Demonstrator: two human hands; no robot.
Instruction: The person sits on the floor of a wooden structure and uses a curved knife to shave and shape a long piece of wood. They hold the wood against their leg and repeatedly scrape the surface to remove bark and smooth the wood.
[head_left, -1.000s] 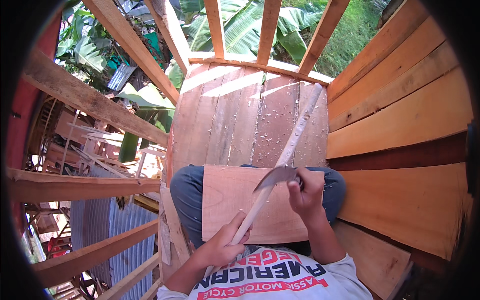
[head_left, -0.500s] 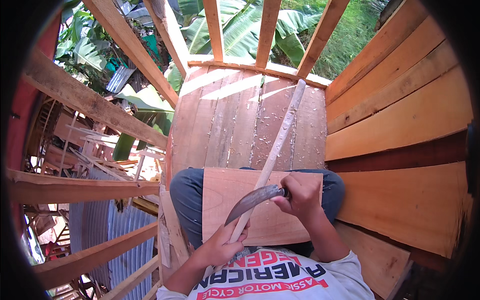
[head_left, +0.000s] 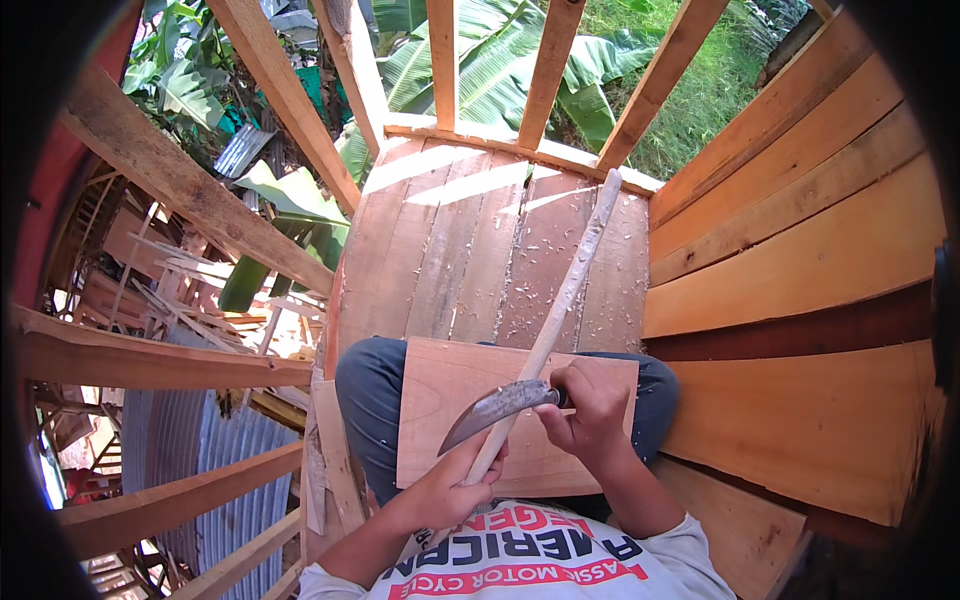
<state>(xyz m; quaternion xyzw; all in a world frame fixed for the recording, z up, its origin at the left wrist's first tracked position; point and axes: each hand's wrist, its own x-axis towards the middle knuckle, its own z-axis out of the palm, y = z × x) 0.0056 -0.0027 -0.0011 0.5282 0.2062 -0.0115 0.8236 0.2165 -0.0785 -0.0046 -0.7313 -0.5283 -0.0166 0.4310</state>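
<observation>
My left hand (head_left: 455,488) is wrapped round the near end of a long pale wooden stick (head_left: 568,292), close to my shirt. The stick slants away and to the right, over the floor. In my right hand (head_left: 592,408) is the dark handle of a curved knife (head_left: 492,409), mostly hidden by the fingers. Its broad grey blade lies across the stick just beyond my left hand, tip pointing left. A flat wooden board (head_left: 432,395) rests on my lap, under the stick and both hands.
Wood shavings are scattered over the plank floor (head_left: 470,250) ahead. Upright wooden slats (head_left: 548,70) border the far side and left. A plank wall (head_left: 780,270) stands close on the right. Corrugated metal sheets (head_left: 240,470) and banana leaves (head_left: 490,60) show beyond the slats.
The view has shifted slightly. My right hand and the knife have come a little lower and nearer to me along the stick. Both grips stay the same.
</observation>
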